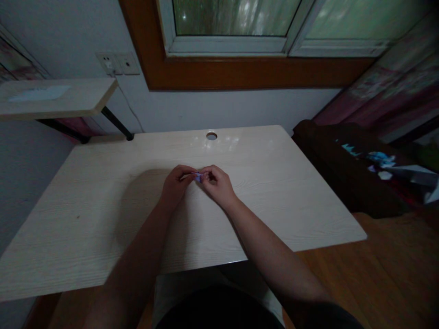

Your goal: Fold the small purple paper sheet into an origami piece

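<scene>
My left hand (176, 183) and my right hand (217, 184) meet over the middle of a pale wooden desk (103, 219). Both pinch a tiny bluish-purple piece (198, 176) between their fingertips, possibly folded paper; it is too small to name for sure. The fingers of both hands are curled closed around it. Both forearms reach in from the bottom of the view.
A round cable hole (211, 135) sits near the desk's far edge. A raised side shelf (51, 97) stands at the left, wall sockets (117, 63) above it. A dark piece of furniture (346, 173) with small coloured paper bits (380, 160) is at the right. A window is ahead.
</scene>
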A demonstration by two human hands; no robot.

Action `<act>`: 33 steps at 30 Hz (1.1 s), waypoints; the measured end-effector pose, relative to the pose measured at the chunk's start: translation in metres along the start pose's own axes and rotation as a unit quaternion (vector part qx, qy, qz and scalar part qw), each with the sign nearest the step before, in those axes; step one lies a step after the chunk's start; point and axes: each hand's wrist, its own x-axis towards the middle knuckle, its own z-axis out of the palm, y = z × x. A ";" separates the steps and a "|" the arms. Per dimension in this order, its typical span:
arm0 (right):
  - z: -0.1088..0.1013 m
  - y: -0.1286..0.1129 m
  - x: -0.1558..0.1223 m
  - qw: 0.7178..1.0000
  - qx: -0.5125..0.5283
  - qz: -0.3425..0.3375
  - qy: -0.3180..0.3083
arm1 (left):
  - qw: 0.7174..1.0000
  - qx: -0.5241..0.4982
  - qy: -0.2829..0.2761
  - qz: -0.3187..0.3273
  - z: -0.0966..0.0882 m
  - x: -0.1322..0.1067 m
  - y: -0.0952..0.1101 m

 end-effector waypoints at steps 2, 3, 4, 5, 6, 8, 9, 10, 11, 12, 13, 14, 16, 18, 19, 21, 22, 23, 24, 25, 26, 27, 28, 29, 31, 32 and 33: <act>0.000 -0.001 0.000 1.000 -0.004 0.002 -0.002 | 1.000 0.006 -0.003 -0.003 -0.001 0.000 -0.001; 0.000 -0.001 0.000 1.000 -0.004 0.001 -0.002 | 1.000 0.007 -0.003 -0.005 -0.001 0.000 -0.002; 0.000 -0.001 0.000 1.000 -0.004 0.000 -0.002 | 1.000 0.008 -0.001 -0.006 -0.001 0.000 -0.002; 0.000 -0.001 0.000 1.000 -0.003 -0.002 -0.002 | 1.000 0.010 0.000 -0.008 -0.002 0.000 -0.002; 0.000 -0.001 0.000 1.000 -0.004 -0.003 -0.003 | 1.000 0.014 0.002 -0.009 -0.002 0.000 -0.002; 0.000 -0.002 0.000 1.000 -0.005 -0.003 -0.004 | 1.000 0.022 0.003 -0.007 -0.002 0.001 -0.002; -0.001 -0.002 0.000 1.000 -0.006 -0.003 -0.004 | 1.000 0.024 0.003 -0.005 -0.002 0.001 -0.002; -0.001 -0.002 0.000 1.000 -0.006 -0.003 -0.004 | 1.000 0.025 0.002 -0.003 -0.002 0.001 -0.002; -0.001 -0.002 0.000 1.000 -0.007 -0.005 -0.003 | 1.000 0.026 0.001 -0.002 -0.002 0.001 -0.002; -0.001 -0.002 0.000 1.000 -0.007 -0.007 -0.003 | 1.000 0.026 0.000 -0.002 -0.003 0.001 -0.002; -0.001 -0.002 0.000 1.000 -0.007 -0.009 -0.003 | 1.000 0.026 0.000 -0.003 -0.003 0.001 -0.002; -0.001 -0.002 0.000 1.000 -0.008 -0.011 -0.004 | 1.000 0.026 0.001 -0.004 -0.003 0.000 -0.002; -0.001 -0.001 0.000 1.000 -0.010 -0.010 -0.006 | 1.000 0.025 0.004 -0.008 -0.003 0.000 -0.001; -0.001 -0.001 0.000 1.000 -0.013 -0.010 -0.008 | 1.000 0.020 0.010 -0.012 -0.003 -0.001 0.000; -0.001 -0.001 0.000 1.000 -0.014 -0.011 -0.008 | 1.000 0.017 0.012 -0.014 -0.003 -0.001 0.000; -0.001 0.000 0.000 1.000 -0.014 -0.015 -0.007 | 1.000 0.014 0.013 -0.020 -0.003 -0.001 0.001; -0.001 0.000 0.000 1.000 -0.014 -0.016 -0.006 | 1.000 0.013 0.013 -0.024 -0.003 -0.001 0.001; 0.000 0.000 0.000 1.000 -0.015 -0.017 -0.005 | 1.000 0.012 0.012 -0.026 -0.003 -0.001 0.001; 0.000 0.000 0.000 1.000 -0.017 -0.017 -0.003 | 1.000 0.010 0.011 -0.027 -0.003 -0.002 0.001; 0.000 0.001 0.000 1.000 -0.019 -0.016 -0.001 | 1.000 0.008 0.010 -0.024 -0.003 -0.002 0.001; 0.000 0.001 0.000 1.000 -0.021 -0.015 0.000 | 1.000 0.010 0.008 -0.018 -0.002 -0.002 0.000; 0.000 0.001 0.000 1.000 -0.025 -0.014 0.001 | 1.000 0.014 0.006 -0.007 -0.002 -0.002 -0.001; 0.001 0.002 0.000 0.999 -0.029 -0.015 0.002 | 1.000 0.022 0.001 0.007 -0.001 -0.002 -0.001; 0.001 0.002 0.000 0.999 -0.033 -0.018 0.002 | 0.999 0.033 -0.003 0.022 0.000 -0.002 -0.002; 0.001 0.003 -0.001 0.999 -0.039 -0.026 0.001 | 0.997 0.055 -0.009 0.052 0.002 -0.002 -0.003; 0.002 0.003 -0.001 0.999 -0.040 -0.028 0.000 | 0.996 0.064 -0.010 0.063 0.002 -0.002 -0.003; 0.002 0.004 -0.001 0.999 -0.039 -0.027 -0.002 | 0.995 0.072 -0.008 0.073 0.003 -0.002 -0.004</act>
